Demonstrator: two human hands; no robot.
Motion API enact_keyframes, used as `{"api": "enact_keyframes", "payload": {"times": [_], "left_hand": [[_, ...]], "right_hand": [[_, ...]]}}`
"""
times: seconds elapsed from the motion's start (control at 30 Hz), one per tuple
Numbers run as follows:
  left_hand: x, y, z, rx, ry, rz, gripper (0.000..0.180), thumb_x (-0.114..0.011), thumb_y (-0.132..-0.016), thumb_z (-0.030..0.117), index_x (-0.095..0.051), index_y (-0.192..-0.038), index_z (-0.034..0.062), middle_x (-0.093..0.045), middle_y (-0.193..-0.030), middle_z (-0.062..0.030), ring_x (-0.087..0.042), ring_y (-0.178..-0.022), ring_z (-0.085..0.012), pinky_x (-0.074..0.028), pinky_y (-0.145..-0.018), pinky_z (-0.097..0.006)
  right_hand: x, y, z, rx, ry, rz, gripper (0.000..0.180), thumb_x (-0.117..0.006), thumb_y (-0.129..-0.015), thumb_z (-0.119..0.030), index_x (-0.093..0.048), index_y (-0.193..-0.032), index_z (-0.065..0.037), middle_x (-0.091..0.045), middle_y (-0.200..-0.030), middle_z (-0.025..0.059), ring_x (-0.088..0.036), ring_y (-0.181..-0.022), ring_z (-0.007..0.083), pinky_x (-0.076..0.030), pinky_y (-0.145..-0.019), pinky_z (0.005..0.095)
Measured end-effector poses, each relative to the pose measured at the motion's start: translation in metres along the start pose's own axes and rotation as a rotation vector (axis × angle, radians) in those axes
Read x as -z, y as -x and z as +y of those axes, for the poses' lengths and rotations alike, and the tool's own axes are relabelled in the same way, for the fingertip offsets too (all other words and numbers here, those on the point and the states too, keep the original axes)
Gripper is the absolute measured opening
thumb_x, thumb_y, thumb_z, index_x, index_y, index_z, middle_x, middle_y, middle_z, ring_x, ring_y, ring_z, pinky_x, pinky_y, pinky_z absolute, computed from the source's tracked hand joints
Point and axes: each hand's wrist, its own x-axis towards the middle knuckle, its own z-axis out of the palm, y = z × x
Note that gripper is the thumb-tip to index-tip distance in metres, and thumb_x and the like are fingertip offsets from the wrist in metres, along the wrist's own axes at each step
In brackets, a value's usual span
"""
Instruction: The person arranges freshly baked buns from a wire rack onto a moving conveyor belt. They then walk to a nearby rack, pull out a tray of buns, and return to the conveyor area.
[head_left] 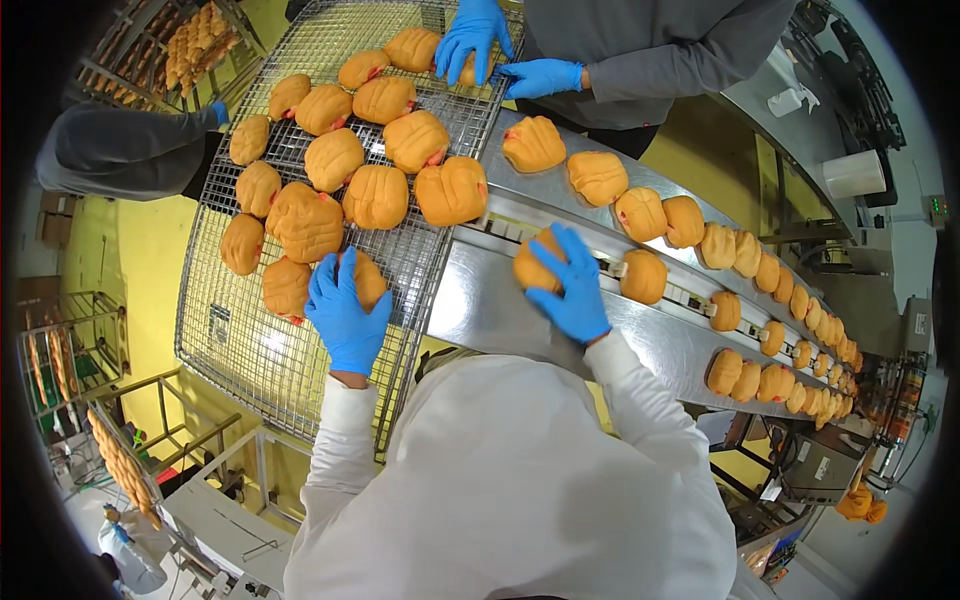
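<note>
My left hand (348, 318), in a blue glove, is closed over a golden bread roll (370, 283) at the near right part of a wire rack (215, 335). Part of that roll is hidden under the fingers. My right hand (575, 288), gloved the same way, has its fingers round another bread roll (530, 264) at the near end of the conveyor (690, 303). Several more rolls lie in loose rows on the rack, some showing red filling at the side, such as the roll (452, 192) at its right edge.
Across from me a co-worker's gloved hands (473, 40) are at the rack's far corner, one on a roll. Rolls line the metal ledges (640, 335) along the conveyor, which stretches right. Another person's grey-clad leg (120, 150) is left of the rack. Shelved trolleys (165, 50) stand farther left.
</note>
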Motion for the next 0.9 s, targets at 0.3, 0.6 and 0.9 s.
{"api": "enact_keyframes", "payload": {"times": [0.3, 0.6, 0.9], "left_hand": [[-0.025, -0.001, 0.1, -0.554, 0.52, -0.189, 0.078, -0.081, -0.08, 0.028, -0.051, -0.149, 0.0062, -0.05, -0.149, -0.0266, -0.049, -0.135, -0.0488, -0.043, -0.11, -0.054], [-0.066, -0.101, 0.097, -0.359, 0.014, -0.102, 0.082, -0.078, -0.084, 0.038, -0.044, -0.154, 0.0113, -0.041, -0.155, -0.0254, -0.04, -0.143, -0.0445, -0.032, -0.116, -0.054], [-0.062, -0.066, 0.11, -0.49, 0.325, -0.128, 0.094, -0.081, -0.073, 0.033, -0.041, -0.155, 0.0105, -0.049, -0.144, -0.0188, -0.049, -0.13, -0.036, -0.036, -0.106, -0.05]], "right_hand": [[-0.004, 0.011, -0.039, -0.011, -0.232, 0.054, 0.067, -0.079, -0.079, -0.023, -0.061, -0.143, -0.018, -0.045, -0.156, 0.0198, -0.045, -0.139, 0.0428, -0.034, -0.117, 0.0523], [-0.012, 0.012, -0.032, 0.002, -0.042, -0.084, 0.069, -0.078, -0.079, -0.025, -0.06, -0.146, -0.025, -0.038, -0.163, 0.0161, -0.036, -0.148, 0.042, -0.028, -0.121, 0.0523], [-0.002, -0.015, 0.023, -0.171, 0.004, 0.109, 0.071, -0.079, -0.08, -0.018, -0.057, -0.148, -0.021, -0.036, -0.164, 0.0192, -0.036, -0.148, 0.0426, -0.029, -0.122, 0.0524]]}}
